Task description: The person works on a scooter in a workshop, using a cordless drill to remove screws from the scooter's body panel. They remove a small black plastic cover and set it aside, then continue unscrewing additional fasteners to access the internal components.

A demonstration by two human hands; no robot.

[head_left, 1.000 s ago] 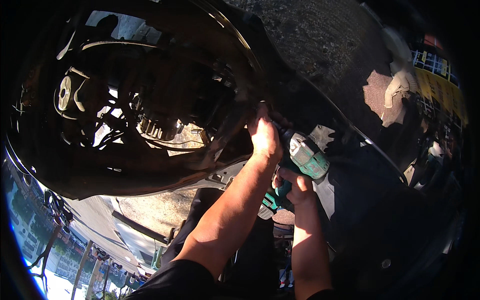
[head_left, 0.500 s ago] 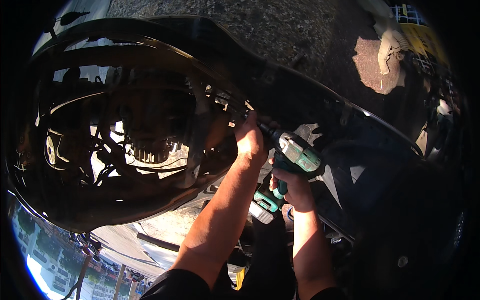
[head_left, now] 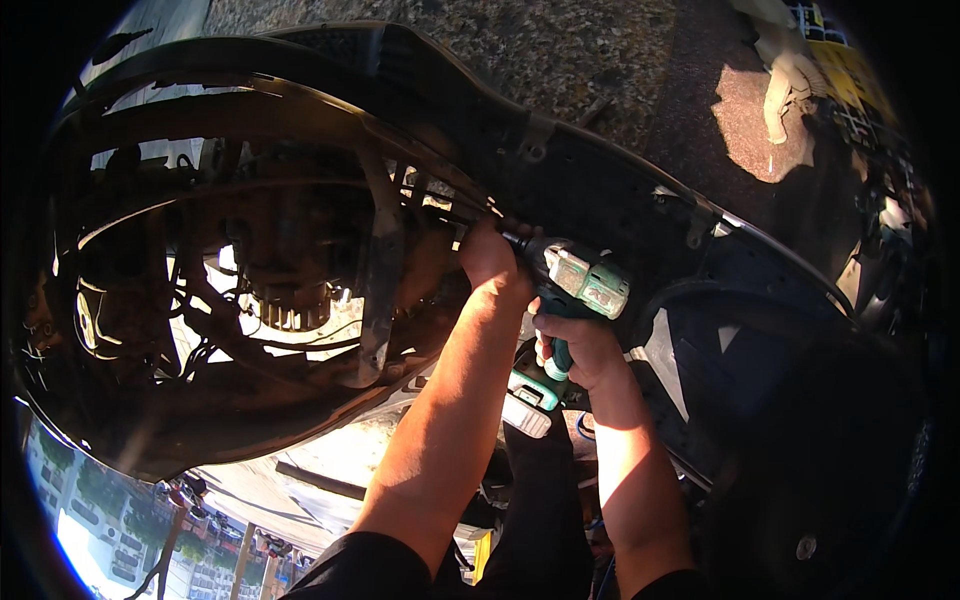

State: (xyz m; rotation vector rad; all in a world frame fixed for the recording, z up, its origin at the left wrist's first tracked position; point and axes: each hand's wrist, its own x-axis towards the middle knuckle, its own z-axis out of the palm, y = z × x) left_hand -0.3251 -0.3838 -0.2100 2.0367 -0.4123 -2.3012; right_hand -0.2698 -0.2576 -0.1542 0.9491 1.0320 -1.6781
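My right hand [head_left: 580, 345] is wrapped round the grip of a teal and grey cordless impact driver [head_left: 590, 284], whose battery pack [head_left: 528, 405] hangs below. The driver's nose points up and left, toward the dark vehicle body panel [head_left: 600, 165]. My left hand [head_left: 488, 255] is at the front of the driver, by the dark shaft [head_left: 515, 241] that sticks out of its nose. Its fingers curl away behind the hand, against the panel's inner edge. What they hold, and where the shaft ends, is hidden.
Left of my hands is a stripped vehicle front with a curved dark frame [head_left: 260, 80], engine parts [head_left: 290, 300] and hanging cables [head_left: 205, 345]. A pale glove-like thing [head_left: 785, 100] lies at the far right. Rough ground [head_left: 570, 60] shows beyond the panel.
The driver and my right hand have shifted slightly up and left in the picture. My left hand has turned, so its thumb shows less.
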